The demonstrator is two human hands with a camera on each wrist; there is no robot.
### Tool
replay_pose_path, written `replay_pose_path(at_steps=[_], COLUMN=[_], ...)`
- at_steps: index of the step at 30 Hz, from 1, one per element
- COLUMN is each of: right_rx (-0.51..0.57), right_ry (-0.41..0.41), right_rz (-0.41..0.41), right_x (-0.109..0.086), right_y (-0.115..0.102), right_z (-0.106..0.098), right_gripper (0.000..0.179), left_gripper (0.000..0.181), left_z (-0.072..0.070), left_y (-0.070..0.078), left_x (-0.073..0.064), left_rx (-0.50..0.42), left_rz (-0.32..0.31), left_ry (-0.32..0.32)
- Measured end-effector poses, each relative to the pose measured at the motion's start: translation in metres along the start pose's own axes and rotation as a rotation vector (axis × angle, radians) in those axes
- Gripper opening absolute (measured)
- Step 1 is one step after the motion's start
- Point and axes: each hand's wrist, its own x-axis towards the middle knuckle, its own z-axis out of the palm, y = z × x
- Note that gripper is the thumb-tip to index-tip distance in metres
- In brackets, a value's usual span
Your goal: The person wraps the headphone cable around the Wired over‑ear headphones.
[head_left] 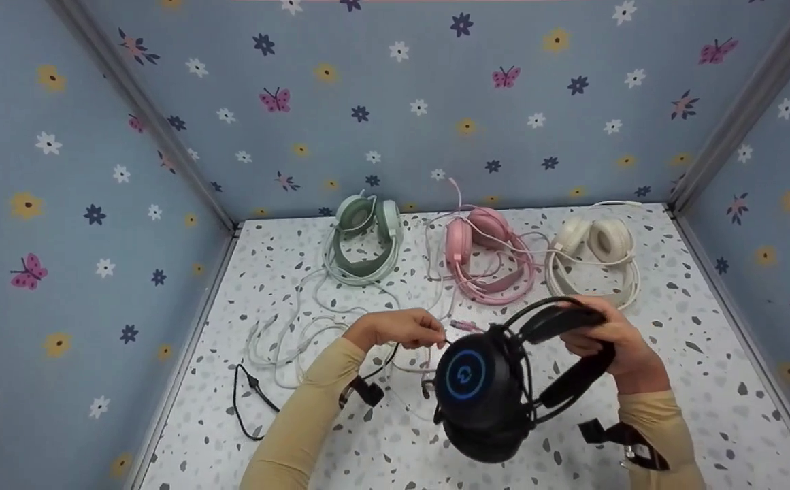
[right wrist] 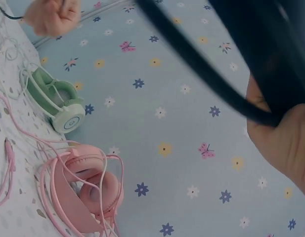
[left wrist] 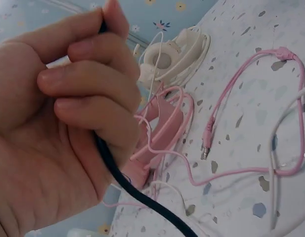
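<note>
My left grip [head_left: 405, 328] pinches black cable [left wrist: 140, 197], right grip [head_left: 605, 337] holds headset [head_left: 500, 388].
Only head view shows blue ring [head_left: 484, 371], at five o'clock; table [head_left: 714, 347] is speckled, walls [head_left: 422, 82] flowered.

Behind the held headset [head_left: 480, 388]: three headsets [head_left: 458, 239], perhaps touching the wall [head_left: 422, 146].

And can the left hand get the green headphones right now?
Probably yes, but it looks like the left hand would have to let go of the black cable first. Nothing bulky seems to stand between it and the green headphones.
</note>
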Motion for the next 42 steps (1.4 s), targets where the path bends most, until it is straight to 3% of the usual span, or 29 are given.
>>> replay_pose_path(at_steps=[2,5,9,13,16,18,24,27,31,34,38,40,42], right_rx=[-0.130,-0.333,-0.653,-0.935,-1.075,-1.148,-1.419,-1.436,-1.285,-1.258,-1.354,-1.367,-1.306], right_ry=[0.028,0.095,0.181,0.287,0.362,0.399,0.446,0.502,0.646,0.715,0.798,0.878,0.966], right_rz=[0.044,0.121,0.194,0.236,0.225,0.210,0.125,0.058,-0.064,-0.163,-0.245,-0.265,-0.287], right_x=[0.002,0.003,0.004,0.005,0.004,0.002,0.001,0.000,0.000,0.006,0.017,0.019,0.020], right_y=[0.001,0.001,0.000,-0.001,0.002,0.006,0.021,0.026,0.032,0.035,0.041,0.045,0.049], right_z=[0.003,0.008,0.010,0.011,0.011,0.011,0.006,0.004,0.009,0.018,0.027,0.024,0.018], right_gripper=[0.055,0.064,0.053,0.040,0.038,0.039,0.040,0.037,0.031,0.030,0.028,0.027,0.023], left_gripper=[0.027,0.028,0.032,0.044,0.049,0.048,0.046,0.039,0.029,0.026,0.022,0.021,0.021], left_z=[0.002,0.007,0.018,0.030,0.036,0.039,0.048,0.060,0.087,0.107,0.126,0.131,0.133], left_y=[0.010,0.028,0.052,0.069,0.075,0.076,0.080,0.086,0.092,0.093,0.096,0.094,0.090], left_x=[0.005,0.008,0.002,-0.006,-0.008,-0.009,-0.009,-0.006,-0.007,-0.009,-0.007,-0.003,0.001], left_rx=[0.068,0.252,0.510,0.639,0.655,0.616,0.387,0.327,0.338,0.531,0.852,0.912,0.920], left_rz=[-0.010,-0.004,-0.024,-0.065,-0.088,-0.092,0.039,0.114,0.176,0.200,0.194,0.198,0.213], left_ry=[0.080,0.198,0.361,0.515,0.625,0.682,0.773,0.849,1.019,1.190,1.360,1.387,1.404])
